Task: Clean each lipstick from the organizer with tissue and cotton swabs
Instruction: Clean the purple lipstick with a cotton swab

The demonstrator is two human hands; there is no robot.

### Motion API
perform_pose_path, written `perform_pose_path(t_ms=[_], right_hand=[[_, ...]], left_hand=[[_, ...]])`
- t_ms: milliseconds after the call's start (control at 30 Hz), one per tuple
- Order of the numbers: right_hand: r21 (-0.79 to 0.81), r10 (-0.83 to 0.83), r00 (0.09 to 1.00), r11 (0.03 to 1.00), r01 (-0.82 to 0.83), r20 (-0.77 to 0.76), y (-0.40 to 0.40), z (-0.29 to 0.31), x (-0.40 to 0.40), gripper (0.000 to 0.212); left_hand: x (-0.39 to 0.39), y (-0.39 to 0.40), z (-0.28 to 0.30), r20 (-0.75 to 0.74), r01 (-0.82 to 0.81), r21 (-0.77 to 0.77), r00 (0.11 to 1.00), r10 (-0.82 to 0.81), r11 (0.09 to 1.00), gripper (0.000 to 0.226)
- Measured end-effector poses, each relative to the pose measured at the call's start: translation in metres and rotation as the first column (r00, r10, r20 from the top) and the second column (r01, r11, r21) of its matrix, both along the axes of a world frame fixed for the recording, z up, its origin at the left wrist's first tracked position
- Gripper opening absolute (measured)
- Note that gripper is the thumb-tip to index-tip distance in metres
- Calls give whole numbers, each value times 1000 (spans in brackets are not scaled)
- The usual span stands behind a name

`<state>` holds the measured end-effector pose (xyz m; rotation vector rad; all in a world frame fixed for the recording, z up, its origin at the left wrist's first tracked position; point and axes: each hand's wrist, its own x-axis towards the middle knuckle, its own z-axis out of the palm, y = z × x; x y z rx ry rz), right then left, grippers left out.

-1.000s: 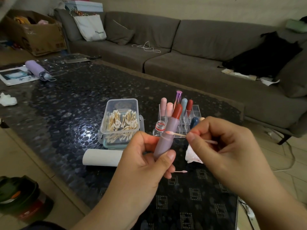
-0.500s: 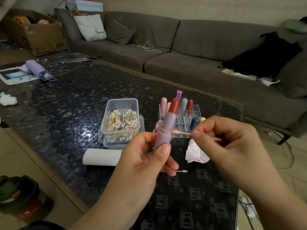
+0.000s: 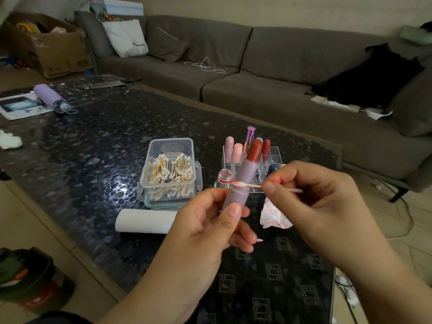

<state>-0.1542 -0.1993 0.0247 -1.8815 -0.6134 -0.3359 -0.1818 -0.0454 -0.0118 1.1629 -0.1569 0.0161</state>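
Mauve tube: the lipstick [image 3: 243, 181] has a dusty purple barrel and a brick-red bullet, uncapped.
Hidden: its base is buried behind the left thumb and palm; the tissue [image 3: 274, 215] on the desk is partly covered by the right hand; the organizer [image 3: 272, 157] is half screened by the lipstick and knuckles, so its front compartments are hard to read.
Cut off: both forearms leave the bottom edge.
Axis: the lipstick's long axis runs nearly upright, leaning away and to the right, bullet at the top.
Place: it is held above the desk [image 3: 98, 146], in front of the organizer and to the right of the clear swab box [image 3: 169, 170].
Left hand [image 3: 208, 228]: fingers curl round the lower barrel, thumb pressed on the front.
Right hand [image 3: 311, 197]: fingers pinch the cotton swab [image 3: 247, 184] near its middle.
Swab: it lies almost level, its pink-stained tip pointing left and touching the barrel's collar.
Also on desk: a paper roll [image 3: 145, 221] lying on its side, just before the swab box.
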Motion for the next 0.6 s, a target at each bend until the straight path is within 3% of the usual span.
perform_pose_path(t_ms=[333,500,567,600], right_hand=[[-14,29,999,999,-30,-38,0,-1,0,22],[43,25,993,999,-20,-117,-6,3,3,8],[63,45,991,997,-37,-125,-5,3,3,9],[61,62,991,997,-55,-121,-3,2,2,13]], left_hand=[[0,-4,-2,-12,72,-60,997,-73,996,25],[0,-3,-2,-60,126,-252,988,-145,960,26],[3,-2,-5,-52,188,-315,975,-214,930,22],[4,-2,-6,-44,221,-340,967,-250,914,31]])
